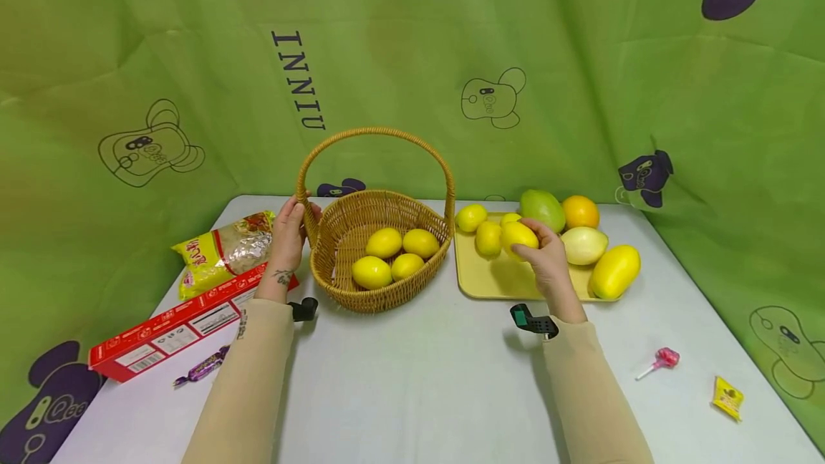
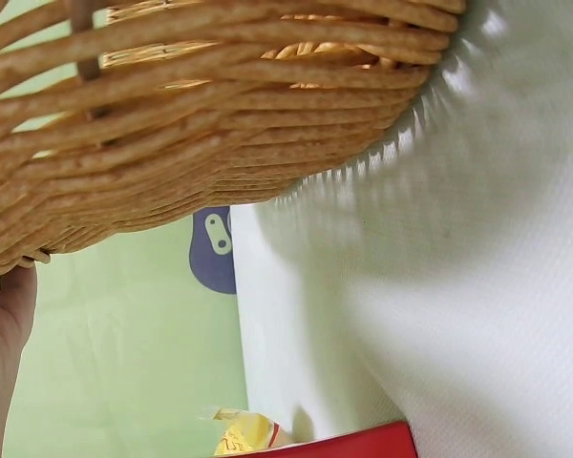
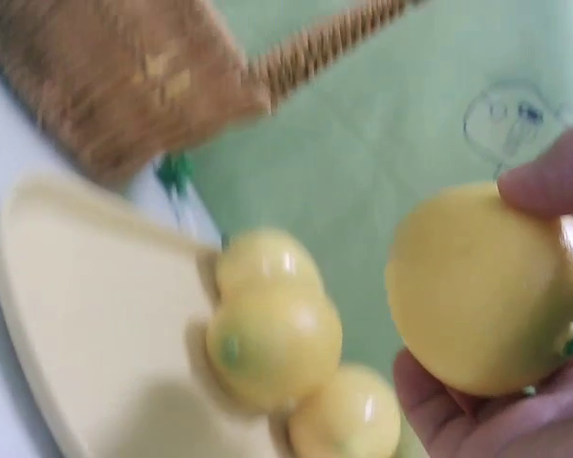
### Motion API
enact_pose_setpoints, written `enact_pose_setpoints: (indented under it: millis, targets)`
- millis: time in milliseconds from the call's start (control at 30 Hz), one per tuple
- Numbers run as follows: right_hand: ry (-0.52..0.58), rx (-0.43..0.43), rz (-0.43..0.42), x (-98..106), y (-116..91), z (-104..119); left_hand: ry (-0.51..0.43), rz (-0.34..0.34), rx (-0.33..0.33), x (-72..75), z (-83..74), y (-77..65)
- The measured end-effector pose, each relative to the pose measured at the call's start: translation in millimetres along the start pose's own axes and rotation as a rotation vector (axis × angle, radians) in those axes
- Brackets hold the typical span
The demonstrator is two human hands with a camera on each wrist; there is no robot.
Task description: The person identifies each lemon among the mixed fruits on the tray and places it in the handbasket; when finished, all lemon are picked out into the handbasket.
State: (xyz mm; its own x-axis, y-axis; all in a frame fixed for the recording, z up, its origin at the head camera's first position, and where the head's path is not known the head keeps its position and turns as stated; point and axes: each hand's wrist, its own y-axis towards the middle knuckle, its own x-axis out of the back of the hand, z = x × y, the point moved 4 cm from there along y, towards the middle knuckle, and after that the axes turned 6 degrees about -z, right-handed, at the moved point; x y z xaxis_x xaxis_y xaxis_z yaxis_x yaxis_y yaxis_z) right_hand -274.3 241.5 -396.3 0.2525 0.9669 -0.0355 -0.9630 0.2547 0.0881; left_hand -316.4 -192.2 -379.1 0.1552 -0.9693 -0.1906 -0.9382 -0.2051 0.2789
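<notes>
My left hand [image 1: 288,235] grips the wicker basket [image 1: 374,301] at the left foot of its tall handle. In the left wrist view the basket's woven side [image 2: 220,124] fills the top, with part of the hand [image 2: 2,329] at the left edge. Several lemons [image 1: 372,273] lie inside the basket. Over the yellow tray [image 1: 480,285], my right hand [image 1: 548,256] pinches a lemon [image 1: 518,238] between thumb and fingers. The right wrist view shows this held lemon [image 3: 482,291] up close, with more lemons [image 3: 277,343] on the tray behind it.
Also on the tray are a green fruit [image 1: 543,210], an orange [image 1: 581,213], a pale yellow fruit [image 1: 584,245] and a long yellow fruit [image 1: 615,272]. Left of the basket lie a yellow snack bag [image 1: 225,249], a red box [image 1: 187,321] and a purple candy [image 1: 203,366]. A lollipop [image 1: 666,358] and yellow packet [image 1: 727,398] lie right.
</notes>
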Motion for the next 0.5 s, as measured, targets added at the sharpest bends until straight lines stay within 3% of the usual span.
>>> enact_pose_setpoints:
  millis: [267, 500]
  targets:
    - [0.037, 0.050, 0.362, -63.2, -26.5, 13.8, 0.014, 0.002, 0.011, 0.7, 1.2, 1.2]
    - [0.055, 0.090, 0.522, -123.7, -42.4, 18.8, 0.014, -0.012, 0.023, 0.9, 1.3, 1.3]
